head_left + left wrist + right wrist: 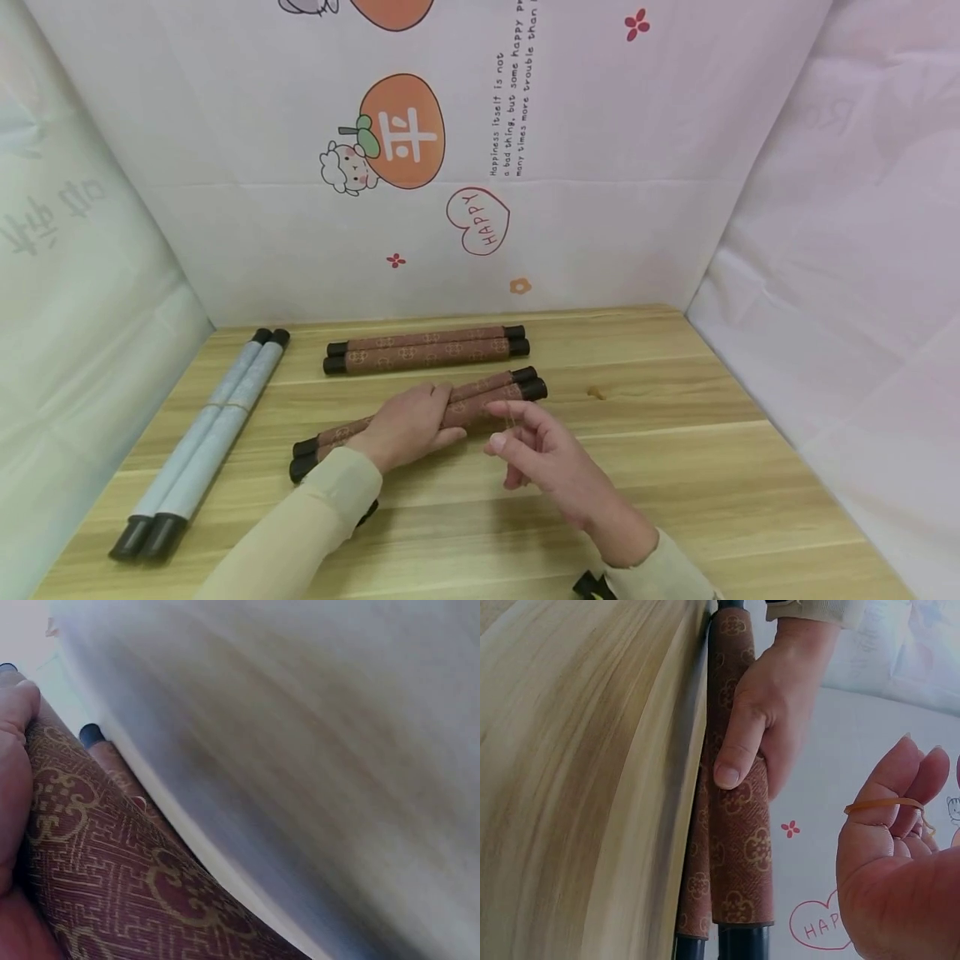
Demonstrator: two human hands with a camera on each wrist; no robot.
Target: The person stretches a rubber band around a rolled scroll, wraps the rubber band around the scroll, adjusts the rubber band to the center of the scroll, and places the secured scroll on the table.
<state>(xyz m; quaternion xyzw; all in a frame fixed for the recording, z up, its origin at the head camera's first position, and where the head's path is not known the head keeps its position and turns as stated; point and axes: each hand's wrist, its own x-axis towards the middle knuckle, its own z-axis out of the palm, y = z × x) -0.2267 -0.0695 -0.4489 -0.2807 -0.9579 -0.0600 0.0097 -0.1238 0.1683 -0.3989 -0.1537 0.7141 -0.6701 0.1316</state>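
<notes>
My left hand (408,425) holds a pair of brown patterned scrolls (476,407) with black end knobs, which lies slanted on the table. In the right wrist view the thumb lies across the nearer scroll (742,847). Close up in the left wrist view, the scroll's gold-on-maroon pattern (97,855) shows beside the palm. To the right of the pair, my right hand (551,458) is raised with bent fingers. A thin tan rubber band (885,803) is looped round those fingers, apart from the scrolls.
Behind lies another pair of brown scrolls (427,354). At the left, two light grey scrolls (217,425) lie together with a band round their middle. A small black end (367,512) shows under the left forearm. Printed white cloth (600,208) encloses the wooden table (712,467).
</notes>
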